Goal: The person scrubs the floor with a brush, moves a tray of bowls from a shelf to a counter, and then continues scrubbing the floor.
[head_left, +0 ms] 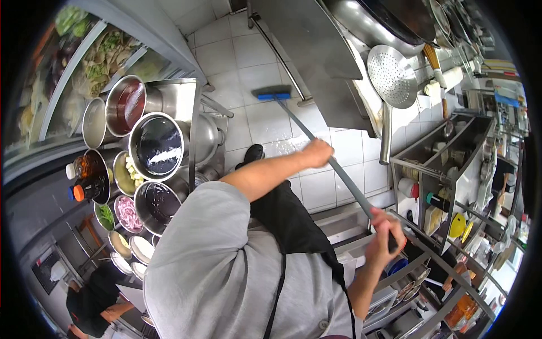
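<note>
A broom with a long grey handle point(345, 179) runs across the view. Its blue head point(274, 96) with dark bristles rests on the white tiled floor point(226, 65) near a metal table leg. My left hand point(317, 152) is closed around the middle of the handle, arm stretched out. Near the upper end of the handle, my right hand point(387, 237) is wrapped round it, slightly blurred. The tiles around my black shoe point(254, 153) look wet and shiny.
On the left, a metal table point(178, 93) holds pots of dark liquid point(158, 146), bottles and bowls of cut vegetables. A perforated skimmer point(392, 76) juts from the right-hand counter. Steel shelving point(446, 169) stands right. A co-worker point(93, 302) is at lower left; another person's hand point(456, 277) shows at right.
</note>
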Action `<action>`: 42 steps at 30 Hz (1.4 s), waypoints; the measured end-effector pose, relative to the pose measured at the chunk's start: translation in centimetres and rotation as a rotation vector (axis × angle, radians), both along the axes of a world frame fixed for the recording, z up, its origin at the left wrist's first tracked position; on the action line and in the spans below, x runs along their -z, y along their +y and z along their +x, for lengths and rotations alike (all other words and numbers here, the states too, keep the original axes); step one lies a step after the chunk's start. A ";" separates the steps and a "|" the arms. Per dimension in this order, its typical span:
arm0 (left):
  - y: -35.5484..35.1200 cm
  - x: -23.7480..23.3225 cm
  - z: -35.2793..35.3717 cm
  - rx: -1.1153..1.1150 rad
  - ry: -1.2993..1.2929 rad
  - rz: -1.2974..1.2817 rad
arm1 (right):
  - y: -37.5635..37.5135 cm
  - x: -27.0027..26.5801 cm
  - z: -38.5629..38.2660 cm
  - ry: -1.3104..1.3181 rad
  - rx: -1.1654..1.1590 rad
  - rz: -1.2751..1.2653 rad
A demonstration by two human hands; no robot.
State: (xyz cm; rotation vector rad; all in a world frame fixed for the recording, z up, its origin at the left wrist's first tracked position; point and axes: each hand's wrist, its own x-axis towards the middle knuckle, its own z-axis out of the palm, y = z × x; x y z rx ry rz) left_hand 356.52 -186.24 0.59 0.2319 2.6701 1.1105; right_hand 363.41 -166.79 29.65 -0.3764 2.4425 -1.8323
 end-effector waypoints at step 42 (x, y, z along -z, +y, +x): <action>13.0 -2.1 2.1 0.400 0.102 0.461 | 2.6 -8.0 1.7 0.037 -0.208 -0.077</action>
